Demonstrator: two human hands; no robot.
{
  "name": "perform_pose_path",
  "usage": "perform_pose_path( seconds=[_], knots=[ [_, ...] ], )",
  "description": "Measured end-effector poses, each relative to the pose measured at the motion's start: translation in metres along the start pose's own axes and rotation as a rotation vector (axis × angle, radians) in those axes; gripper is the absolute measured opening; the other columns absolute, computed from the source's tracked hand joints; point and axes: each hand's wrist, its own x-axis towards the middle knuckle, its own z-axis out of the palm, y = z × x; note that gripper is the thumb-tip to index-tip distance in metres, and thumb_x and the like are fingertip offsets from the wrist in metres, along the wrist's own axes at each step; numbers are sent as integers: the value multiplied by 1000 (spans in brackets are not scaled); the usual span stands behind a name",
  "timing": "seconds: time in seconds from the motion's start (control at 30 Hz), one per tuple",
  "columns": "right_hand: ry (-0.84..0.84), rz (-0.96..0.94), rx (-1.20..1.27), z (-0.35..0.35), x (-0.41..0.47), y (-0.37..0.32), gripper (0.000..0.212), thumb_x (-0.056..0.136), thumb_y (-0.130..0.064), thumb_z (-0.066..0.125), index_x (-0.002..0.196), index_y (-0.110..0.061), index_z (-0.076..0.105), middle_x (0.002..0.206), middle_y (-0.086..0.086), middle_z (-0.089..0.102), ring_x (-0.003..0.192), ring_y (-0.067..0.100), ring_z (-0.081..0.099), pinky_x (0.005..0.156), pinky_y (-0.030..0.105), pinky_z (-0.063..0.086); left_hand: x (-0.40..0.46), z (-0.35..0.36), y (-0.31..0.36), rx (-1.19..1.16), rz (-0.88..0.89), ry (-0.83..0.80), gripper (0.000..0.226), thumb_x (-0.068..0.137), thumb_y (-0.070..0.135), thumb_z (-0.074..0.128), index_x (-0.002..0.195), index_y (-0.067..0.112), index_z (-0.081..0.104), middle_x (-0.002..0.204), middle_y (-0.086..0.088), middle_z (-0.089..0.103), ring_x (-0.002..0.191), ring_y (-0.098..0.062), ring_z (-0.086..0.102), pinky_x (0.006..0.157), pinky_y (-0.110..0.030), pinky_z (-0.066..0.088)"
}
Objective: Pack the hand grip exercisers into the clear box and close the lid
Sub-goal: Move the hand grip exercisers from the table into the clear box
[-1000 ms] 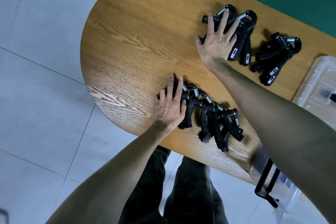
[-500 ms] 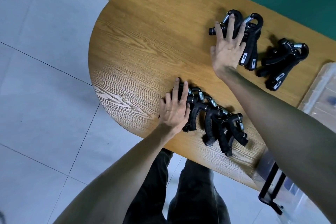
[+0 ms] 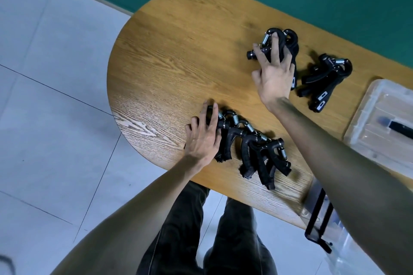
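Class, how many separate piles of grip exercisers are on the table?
3: near pile under the left hand, far pile under the right hand, third pile untouched beside the clear box. Arms may hide more.

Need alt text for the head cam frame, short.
Seen from above, a person's left hand rests on a row of black hand grip exercisers near the wooden table edge, while the right hand closes around another pair. A third pair lies beside a clear plastic lid at right.
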Motion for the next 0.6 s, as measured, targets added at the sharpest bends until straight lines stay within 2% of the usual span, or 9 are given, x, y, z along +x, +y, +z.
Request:
perform_pose_path(
  seconds=[0.1,0.3,0.5,0.6],
  knots=[
    [-6,-19,46,-20,-25,4,68,92,-13,58,153,-31,35,169,8,5,142,44,29,100,58,42,-7,-18,9,6,-17,14,79,101,42,35,160,19,-11,168,-15,-1,107,-27,41,89,-43,44],
    [57,-65,140,-66,-97,25,70,89,-12,65,151,-31,40,169,9,7,139,43,32,97,57,46,-27,-44,50,33,-24,104,76,100,41,34,161,15,-4,165,-19,11,101,-32,44,84,-49,45],
    [78,37,206,-114,-186,66,72,90,-16,65,153,-34,36,169,12,-3,135,41,34,95,53,47,-51,-70,130,-21,-99,143,73,103,40,34,162,20,-4,166,-13,12,108,-30,39,92,-47,41],
    [96,93,235,-137,-231,93,75,88,-16,67,154,-35,35,168,11,-7,136,41,35,98,52,47,-71,-78,175,22,-87,164,73,102,40,37,162,18,3,165,-15,17,107,-34,46,87,-47,45]
  ],
)
